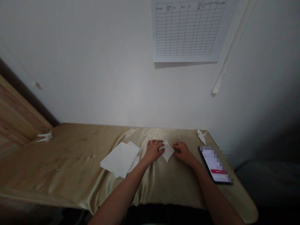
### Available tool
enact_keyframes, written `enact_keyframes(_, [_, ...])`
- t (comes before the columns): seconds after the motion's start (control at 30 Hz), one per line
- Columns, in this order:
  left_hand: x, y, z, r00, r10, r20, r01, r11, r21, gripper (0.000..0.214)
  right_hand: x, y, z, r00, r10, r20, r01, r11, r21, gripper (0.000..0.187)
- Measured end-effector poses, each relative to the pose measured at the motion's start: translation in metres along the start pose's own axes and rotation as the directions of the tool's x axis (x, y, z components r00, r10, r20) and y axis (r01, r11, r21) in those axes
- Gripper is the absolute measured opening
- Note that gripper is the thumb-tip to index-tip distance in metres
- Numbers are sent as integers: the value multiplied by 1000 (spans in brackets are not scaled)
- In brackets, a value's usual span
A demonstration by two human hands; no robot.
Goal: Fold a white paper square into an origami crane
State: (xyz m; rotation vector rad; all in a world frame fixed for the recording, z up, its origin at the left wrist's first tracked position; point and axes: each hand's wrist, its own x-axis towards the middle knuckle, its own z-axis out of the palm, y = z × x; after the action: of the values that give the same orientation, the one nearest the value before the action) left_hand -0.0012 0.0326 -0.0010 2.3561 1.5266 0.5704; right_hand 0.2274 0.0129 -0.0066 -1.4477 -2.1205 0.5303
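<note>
A small diamond-shaped piece of folded white paper lies on the cloth-covered table in front of me, a row of punched holes along its lower right edge. My left hand holds its left side, thumb and fingertips closed on the paper. At the right corner, the curled fingers of my right hand pinch the edge; their tips are partly hidden. Left of my left hand lies a loose stack of white paper sheets.
A folded paper crane lies at the table's back right, and another paper crane at the far left. A lit phone rests right of my right forearm. The satin tablecloth is wrinkled. Behind stands a white wall with a printed chart.
</note>
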Motion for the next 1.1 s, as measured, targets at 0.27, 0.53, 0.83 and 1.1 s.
enact_keyframes(0.27, [-1,0,-1,1000,17,26,-17,1000,7,29,0,-5,-2,1000,5,-23,-5,1000,-3,24])
enact_keyframes(0.53, [-1,0,-2,998,12,67,-12,1000,6,24,2,-8,3,999,3,-46,-6,998,-57,22])
enact_keyframes(0.83, [-1,-1,-6,991,50,125,-49,999,-12,29,4,-11,9,997,30,-67,-36,995,-90,18])
enact_keyframes(1.1, [-3,1,-11,982,71,174,-70,997,-15,54,5,-11,13,995,46,-92,-55,994,-96,16])
